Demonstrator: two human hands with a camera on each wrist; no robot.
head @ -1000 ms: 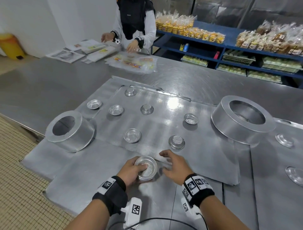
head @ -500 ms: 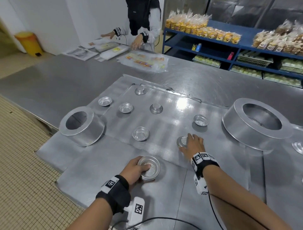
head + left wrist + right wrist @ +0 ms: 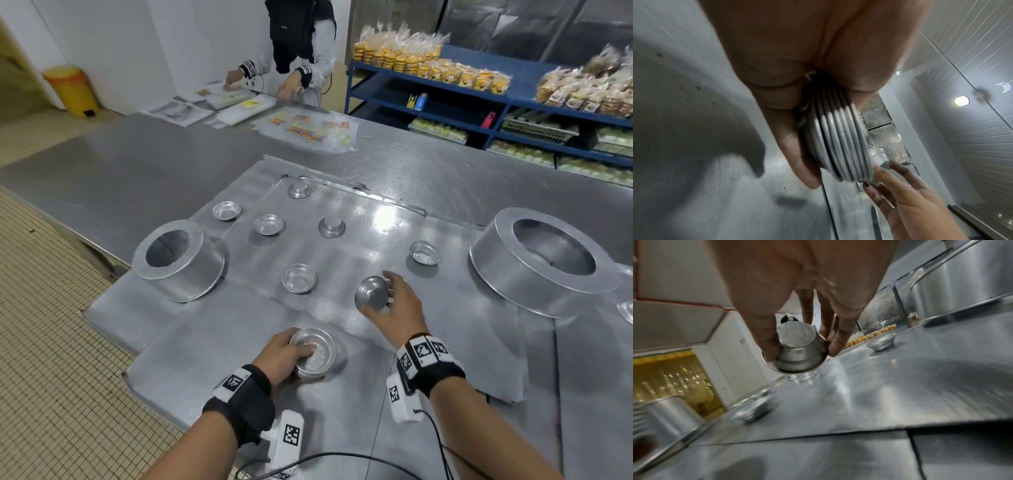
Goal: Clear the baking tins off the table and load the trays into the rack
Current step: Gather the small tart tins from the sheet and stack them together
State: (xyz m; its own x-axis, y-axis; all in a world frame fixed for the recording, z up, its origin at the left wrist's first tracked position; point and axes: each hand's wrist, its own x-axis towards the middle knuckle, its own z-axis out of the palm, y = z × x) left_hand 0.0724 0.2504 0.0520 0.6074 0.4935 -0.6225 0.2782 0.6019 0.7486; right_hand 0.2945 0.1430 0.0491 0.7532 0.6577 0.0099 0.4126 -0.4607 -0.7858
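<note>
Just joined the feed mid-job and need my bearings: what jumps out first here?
The two hands at the near edge: the left hand grips a stack of small tins, and the right hand holds a single small tin lifted off the tray. Two large ring moulds flank the scattered tins, one left, one right.

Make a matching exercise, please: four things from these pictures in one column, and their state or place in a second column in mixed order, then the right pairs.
Things
1. stack of small tins
2. single small tin
3. large ring mould
4. yellow bin

States or places
A. on the floor by the white wall
B. gripped by the left hand
C. pinched by the right hand, lifted off the tray
D. standing at the right of the table

Pairs: 1-B, 2-C, 3-D, 4-A
</note>
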